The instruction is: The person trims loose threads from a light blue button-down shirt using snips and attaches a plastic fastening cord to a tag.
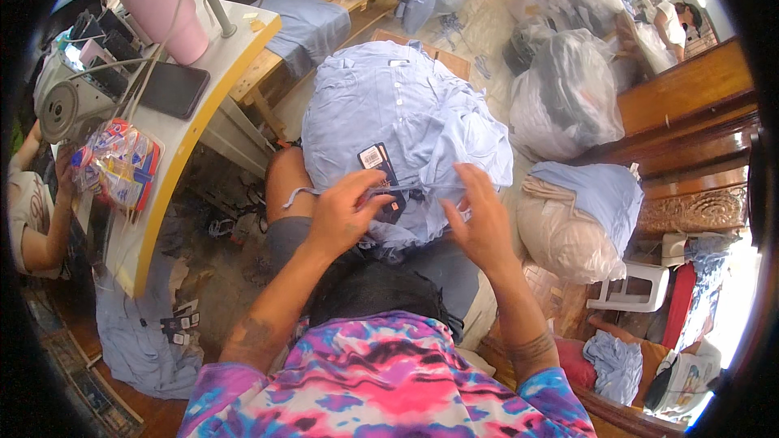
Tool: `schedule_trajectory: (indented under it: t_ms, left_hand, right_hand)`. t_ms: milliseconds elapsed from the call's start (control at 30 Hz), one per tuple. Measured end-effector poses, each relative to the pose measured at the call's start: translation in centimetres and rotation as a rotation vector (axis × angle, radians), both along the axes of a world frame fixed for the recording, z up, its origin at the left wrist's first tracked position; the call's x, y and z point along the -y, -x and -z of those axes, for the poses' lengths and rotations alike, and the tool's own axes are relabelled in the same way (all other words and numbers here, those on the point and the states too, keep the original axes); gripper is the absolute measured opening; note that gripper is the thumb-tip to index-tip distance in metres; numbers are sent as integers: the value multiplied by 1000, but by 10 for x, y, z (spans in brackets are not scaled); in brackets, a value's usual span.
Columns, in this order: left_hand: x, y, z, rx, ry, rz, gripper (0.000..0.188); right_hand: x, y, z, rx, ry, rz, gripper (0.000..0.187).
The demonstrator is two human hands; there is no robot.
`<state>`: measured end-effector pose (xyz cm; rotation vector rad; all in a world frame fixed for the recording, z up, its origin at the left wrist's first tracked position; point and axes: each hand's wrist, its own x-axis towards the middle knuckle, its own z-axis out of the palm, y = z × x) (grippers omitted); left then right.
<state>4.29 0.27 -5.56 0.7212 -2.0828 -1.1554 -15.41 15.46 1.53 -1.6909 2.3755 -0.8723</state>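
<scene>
A light blue buttoned garment lies spread over a rounded heap in front of my lap. Across its near part runs a thin light blue fabric tie, stretched between my two hands. My left hand is closed on the tie, whose loose end sticks out to the left. At the tie's other end is my right hand, fingers curled around it and thumb held apart. A black hang tag with a white barcode sticker rests on the cloth beside my left hand; a second dark tag shows below the tie.
At left stands a yellow-edged table with a pink tumbler, a phone and a plastic-wrapped packet; another person's arm reaches in there. Bagged clothes, a folded stack and a white stool are at right.
</scene>
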Motion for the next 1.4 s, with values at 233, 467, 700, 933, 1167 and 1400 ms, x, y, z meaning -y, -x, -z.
schedule_trajectory:
  t_ms: [233, 467, 700, 933, 1167, 1400]
  left_hand:
    - [10, 18, -8, 82, -152, 220, 22]
    - [-11, 4, -69, 153, -394, 276, 27]
    - [-42, 1, -78, -34, -444, 225, 19]
    - [-51, 3, -97, -151, -388, 157, 17]
    - [-39, -31, -81, -120, -545, -78, 15]
    - [-14, -70, -96, -193, -460, -138, 16]
  right_hand:
    - [4, 9, -10, 80, -110, -58, 15]
    - [7, 2, -47, 21, 13, -203, 20]
    - [36, 13, -76, -129, 39, -307, 36]
    - [75, 13, -89, -162, 87, -473, 44]
    - [106, 42, -104, -225, 169, -404, 44]
    - [114, 103, -121, -228, 313, -61, 41]
